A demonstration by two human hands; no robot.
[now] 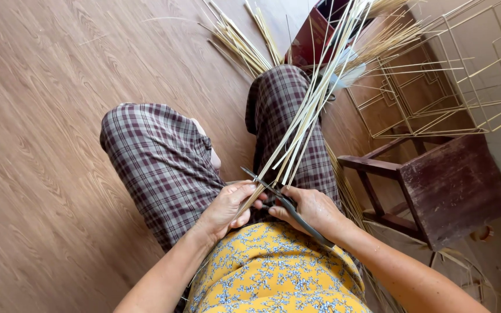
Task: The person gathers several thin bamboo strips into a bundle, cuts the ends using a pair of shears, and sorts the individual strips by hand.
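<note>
A bundle of pale bamboo strips (305, 124) fans up from a seated person's lap toward 1 o'clock, its lower ends gathered just above the two hands. The left hand (227, 210) is clenched around the base of the strips, fingers curled over the ends, at the centre of the view. Just beside it at 3 o'clock, the right hand (311, 210) grips dark scissors (285, 207), whose blades stand parted and point to 10 o'clock, touching the strip ends where the left hand holds them; the long handles run down past the right wrist toward 4 o'clock.

Both hands rest over the person's plaid trousers (163, 162), knees bent and spread toward 11 and 12 o'clock, above a yellow flowered top (273, 272) at 6 o'clock. The person sits on a wood-grain floor (36, 174) that fills the left half of the scene.

More loose strips (242, 43) lie on the floor at 12 o'clock, beyond the knees. A dark red box (311, 37) stands behind them, partly hidden by the raised bundle. At 2 o'clock, open frames (465, 69) built of thin pale sticks are stacked against a light wall. A worn dark wooden stool (436, 185) stands at 3 o'clock, near the right forearm, with further strips lying along the floor between it and the right leg.
</note>
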